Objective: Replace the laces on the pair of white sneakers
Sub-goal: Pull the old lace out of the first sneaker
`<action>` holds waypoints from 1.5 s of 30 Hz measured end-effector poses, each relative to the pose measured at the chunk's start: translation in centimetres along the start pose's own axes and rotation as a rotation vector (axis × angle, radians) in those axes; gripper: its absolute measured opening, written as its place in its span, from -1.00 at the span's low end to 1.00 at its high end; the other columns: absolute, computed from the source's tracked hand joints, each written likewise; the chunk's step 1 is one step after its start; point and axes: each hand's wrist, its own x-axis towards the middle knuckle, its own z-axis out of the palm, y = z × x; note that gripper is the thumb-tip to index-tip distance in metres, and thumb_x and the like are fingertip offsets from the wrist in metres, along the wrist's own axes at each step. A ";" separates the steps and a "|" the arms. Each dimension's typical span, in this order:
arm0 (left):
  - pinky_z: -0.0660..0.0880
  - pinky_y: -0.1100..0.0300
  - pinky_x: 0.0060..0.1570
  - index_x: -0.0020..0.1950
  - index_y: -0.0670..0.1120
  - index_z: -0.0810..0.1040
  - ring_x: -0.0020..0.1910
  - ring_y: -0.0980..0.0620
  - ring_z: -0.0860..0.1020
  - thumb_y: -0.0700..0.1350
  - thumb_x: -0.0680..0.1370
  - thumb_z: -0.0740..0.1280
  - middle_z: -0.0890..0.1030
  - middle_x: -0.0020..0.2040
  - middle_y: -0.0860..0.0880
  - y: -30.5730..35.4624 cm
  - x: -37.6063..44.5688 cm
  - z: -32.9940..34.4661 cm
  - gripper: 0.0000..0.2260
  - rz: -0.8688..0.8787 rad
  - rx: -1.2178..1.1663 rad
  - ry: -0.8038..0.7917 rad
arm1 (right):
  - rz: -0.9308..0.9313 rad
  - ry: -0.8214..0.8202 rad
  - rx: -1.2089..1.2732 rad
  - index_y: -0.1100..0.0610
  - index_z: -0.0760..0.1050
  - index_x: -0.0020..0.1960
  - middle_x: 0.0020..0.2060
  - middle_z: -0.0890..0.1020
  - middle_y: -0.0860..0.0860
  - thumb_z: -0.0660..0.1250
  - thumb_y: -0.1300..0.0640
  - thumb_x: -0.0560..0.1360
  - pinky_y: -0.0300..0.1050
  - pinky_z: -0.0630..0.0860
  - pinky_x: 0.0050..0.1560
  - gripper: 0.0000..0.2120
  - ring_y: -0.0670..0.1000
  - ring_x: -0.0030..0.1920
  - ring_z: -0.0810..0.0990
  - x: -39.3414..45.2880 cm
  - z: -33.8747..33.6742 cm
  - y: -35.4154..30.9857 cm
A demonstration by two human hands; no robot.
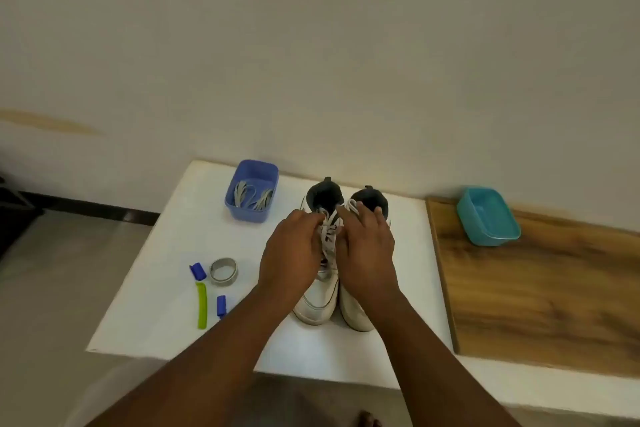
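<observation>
2 white sneakers are standing side by side on the white table (398, 270), toes pointing toward the person, and everything else is placed here relative to the left sneaker (317, 302). The right sneaker (355, 314) is touching it along its inner side. The left hand (292, 250) is hovering over the left sneaker's lacing, fingers curled and pinching its white lace (329, 234) near the top eyelets. The right hand (367, 250) is lying just beside it, over the right sneaker, with its thumb and forefinger closing on the same lace from the other side while its remaining fingers are stretching toward the dark collar. Beyond the left sneaker and to its left, a purple tub (252, 191) is holding spare grey laces (252, 196). Left of the sneaker's toe, a roll of silver tape (224, 271) is sitting near 2 blue caps (198, 271) and a green stick (202, 305). Well to the right, past the right sneaker, a teal tub (488, 217) is resting on a wooden board (540, 298).
</observation>
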 end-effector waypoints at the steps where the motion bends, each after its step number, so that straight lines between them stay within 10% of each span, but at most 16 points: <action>1: 0.50 0.19 0.08 0.35 0.04 0.51 0.06 0.04 0.56 -0.06 0.67 0.22 0.56 0.13 0.01 -0.2 0.2 0.0 -0.74 0.002 0.001 0.011 | -0.014 -0.005 0.007 -0.06 0.43 0.48 0.51 0.38 0.08 -0.04 -0.05 0.60 0.29 0.22 0.51 -0.48 0.25 0.58 0.18 0.3 -0.3 -0.3; 18: 0.49 0.28 0.01 0.25 0.08 0.54 -0.02 0.12 0.54 -0.03 0.64 0.30 0.50 0.14 0.07 -2.8 2.6 1.4 -0.81 0.059 -0.063 -0.045 | -0.128 0.028 -0.014 -0.11 0.57 0.28 0.57 0.27 0.08 0.32 0.12 0.59 0.26 0.09 0.55 -0.70 0.22 0.62 0.04 2.4 1.8 2.5; 28: 0.40 0.37 -0.13 0.05 0.15 0.47 -0.14 0.15 0.51 -0.10 0.64 0.28 0.46 0.04 0.09 -3.2 2.5 1.7 -0.88 0.081 -0.098 -0.065 | -0.080 -0.087 -0.159 -0.15 0.37 0.46 0.61 0.12 0.13 -0.07 -0.08 0.53 0.27 -0.06 0.57 -0.46 0.23 0.63 -0.10 2.3 2.5 2.0; 39: 0.49 0.27 0.04 0.28 0.08 0.45 0.04 0.11 0.54 -0.03 0.63 0.30 0.48 0.16 0.07 -3.2 2.6 1.8 -0.77 0.045 -0.109 -0.084 | -0.213 0.011 0.025 -0.04 0.57 0.20 0.56 0.29 0.11 0.31 0.15 0.58 0.30 0.22 0.51 -0.77 0.23 0.58 0.16 2.9 1.7 2.6; 45: 0.44 0.27 0.05 0.29 0.10 0.48 0.06 0.13 0.53 0.05 0.61 0.32 0.48 0.18 0.08 -3.4 2.7 1.6 -0.74 0.067 -0.092 -0.092 | -0.275 0.113 0.046 0.09 0.50 0.11 0.25 0.54 0.04 0.14 0.09 0.61 0.11 0.48 0.25 -0.80 0.05 0.25 0.50 2.8 -0.7 1.2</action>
